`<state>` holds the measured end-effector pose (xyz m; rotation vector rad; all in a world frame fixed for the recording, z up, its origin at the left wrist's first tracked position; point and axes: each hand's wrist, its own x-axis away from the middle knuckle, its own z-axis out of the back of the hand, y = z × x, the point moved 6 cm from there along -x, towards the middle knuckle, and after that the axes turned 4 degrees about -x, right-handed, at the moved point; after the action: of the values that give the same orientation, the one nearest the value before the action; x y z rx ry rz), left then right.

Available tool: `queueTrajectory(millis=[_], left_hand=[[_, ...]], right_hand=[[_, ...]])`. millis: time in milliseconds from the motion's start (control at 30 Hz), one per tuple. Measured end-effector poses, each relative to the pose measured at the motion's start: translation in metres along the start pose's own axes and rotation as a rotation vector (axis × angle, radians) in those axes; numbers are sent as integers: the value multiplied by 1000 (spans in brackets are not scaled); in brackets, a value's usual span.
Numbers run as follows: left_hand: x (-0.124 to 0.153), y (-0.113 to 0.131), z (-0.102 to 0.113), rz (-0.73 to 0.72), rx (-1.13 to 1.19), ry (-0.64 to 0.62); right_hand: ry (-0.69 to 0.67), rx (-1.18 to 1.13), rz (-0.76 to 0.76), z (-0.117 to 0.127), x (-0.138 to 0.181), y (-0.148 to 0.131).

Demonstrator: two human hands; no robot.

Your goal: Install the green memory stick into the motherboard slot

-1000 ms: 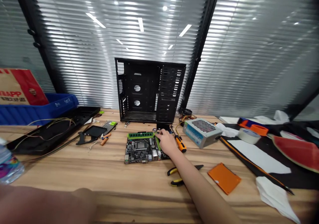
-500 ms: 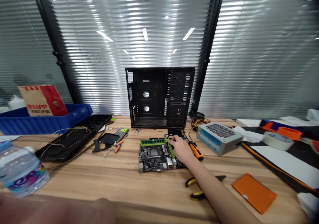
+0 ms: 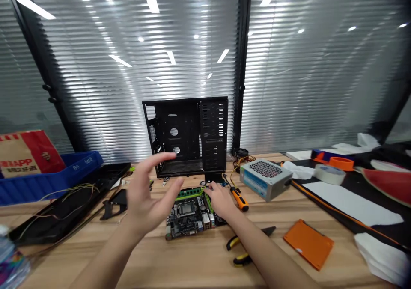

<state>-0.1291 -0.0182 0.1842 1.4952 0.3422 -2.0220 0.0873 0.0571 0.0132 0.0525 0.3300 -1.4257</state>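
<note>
Head view is showing the motherboard (image 3: 188, 215) lying flat on the wooden table (image 3: 180, 259), at 6 o'clock from the open black computer case (image 3: 186, 135). The left hand (image 3: 150, 192) is hovering over the board's 9 o'clock side, fingers spread and released, gripping nothing. It is blurring and hiding the board's left corner. The right hand (image 3: 221, 200) is resting on the board's 3 o'clock edge, its fingertips reaching toward the 1 o'clock corner. The palm is covering that edge, so I cannot tell whether it is grasping or only touching. An orange-handled screwdriver (image 3: 239, 198) is lying just beside this hand at 3 o'clock. Yellow-handled pliers (image 3: 241, 260) are lying at 5 o'clock from the board, partly hidden by the right forearm.
</note>
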Motion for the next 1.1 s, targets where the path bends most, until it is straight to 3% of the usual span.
queueTrajectory(millis=[67,167,300,467,833,1100], left_hand=[[12,-25,-29,53,20,-153],[53,-83,-69,203,-31,-386],[100,-133,-95,274,-189,-649],[109,-128,-100,182,-359,-779],[108,-132,-96,234,-485,-762],[106,-123,-98,181,-456,-823]], right_hand=[[2,-18,-2,0,0,0],[10,-44,6,1,0,-2],[36,-96,57,6,0,-6],[0,-155,45,7,1,-7],[11,-171,28,9,2,-9],[34,-211,40,3,0,-6]])
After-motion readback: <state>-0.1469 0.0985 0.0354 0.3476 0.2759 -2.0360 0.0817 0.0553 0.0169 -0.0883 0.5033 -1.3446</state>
